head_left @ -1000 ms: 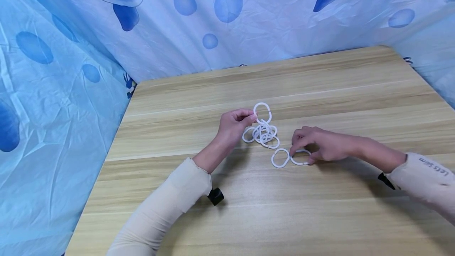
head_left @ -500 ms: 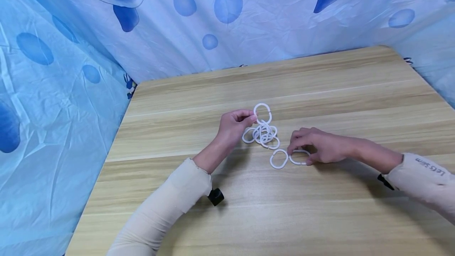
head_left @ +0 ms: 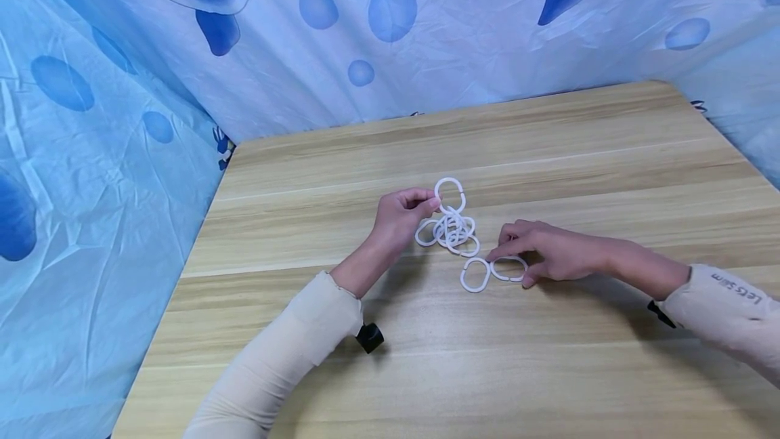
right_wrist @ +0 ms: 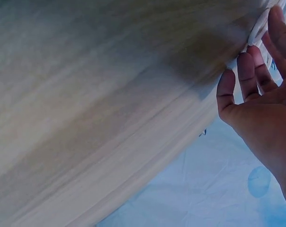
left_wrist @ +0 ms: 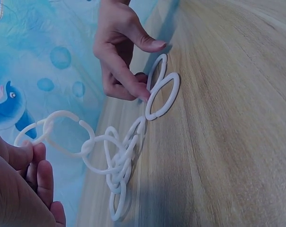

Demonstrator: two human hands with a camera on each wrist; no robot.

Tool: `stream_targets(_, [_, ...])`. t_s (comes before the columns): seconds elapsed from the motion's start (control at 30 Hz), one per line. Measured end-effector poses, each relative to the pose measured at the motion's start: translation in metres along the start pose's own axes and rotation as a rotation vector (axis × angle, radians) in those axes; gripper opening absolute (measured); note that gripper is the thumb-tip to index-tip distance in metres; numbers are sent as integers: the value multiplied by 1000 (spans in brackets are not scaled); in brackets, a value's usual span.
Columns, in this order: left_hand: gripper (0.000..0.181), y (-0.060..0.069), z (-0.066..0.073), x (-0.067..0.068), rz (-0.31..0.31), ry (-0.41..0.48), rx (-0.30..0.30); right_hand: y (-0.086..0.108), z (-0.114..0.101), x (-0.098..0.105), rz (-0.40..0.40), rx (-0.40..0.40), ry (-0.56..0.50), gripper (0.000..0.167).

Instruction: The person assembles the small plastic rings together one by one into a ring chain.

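Observation:
White plastic split rings are linked into a chain on the wooden table. My left hand point(head_left: 399, 217) pinches a ring point(head_left: 449, 179) at the far end, held up off the table in the left wrist view. Below it, several rings lie overlapped in a small heap point(head_left: 452, 230). Two more rings lie flat nearer to me: a left one point(head_left: 475, 291) and a right one point(head_left: 508, 280). My right hand point(head_left: 551, 249) spans the right one, index fingertip touching where the two meet, thumb spread near its other end. In the left wrist view, that thumb point(left_wrist: 145, 41) stands clear of the ring.
The wood-grain table point(head_left: 426, 385) stretches out around both hands. Blue curtain sheeting point(head_left: 262, 73) with sea-animal prints hangs along its back and left side. A small black block point(head_left: 370, 337) is fixed under the left cuff.
My right hand has slid slightly left, moving the two nearer rings left with it. Its thumb now shows a little apart from the ring's end. My left hand stays in place, still pinching its ring.

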State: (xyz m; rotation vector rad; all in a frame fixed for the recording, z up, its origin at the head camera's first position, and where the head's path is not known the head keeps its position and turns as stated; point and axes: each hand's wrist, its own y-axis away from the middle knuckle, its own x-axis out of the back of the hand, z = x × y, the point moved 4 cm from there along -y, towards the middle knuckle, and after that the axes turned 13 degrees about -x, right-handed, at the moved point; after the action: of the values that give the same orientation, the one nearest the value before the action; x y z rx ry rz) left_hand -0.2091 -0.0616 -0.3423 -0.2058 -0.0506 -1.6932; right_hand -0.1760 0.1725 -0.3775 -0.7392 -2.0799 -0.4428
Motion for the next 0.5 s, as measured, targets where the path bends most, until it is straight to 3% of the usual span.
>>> stream_targets(0.5, [17, 1, -2, -1, 4, -1, -13, 2, 5, -4, 31, -55, -40, 57])
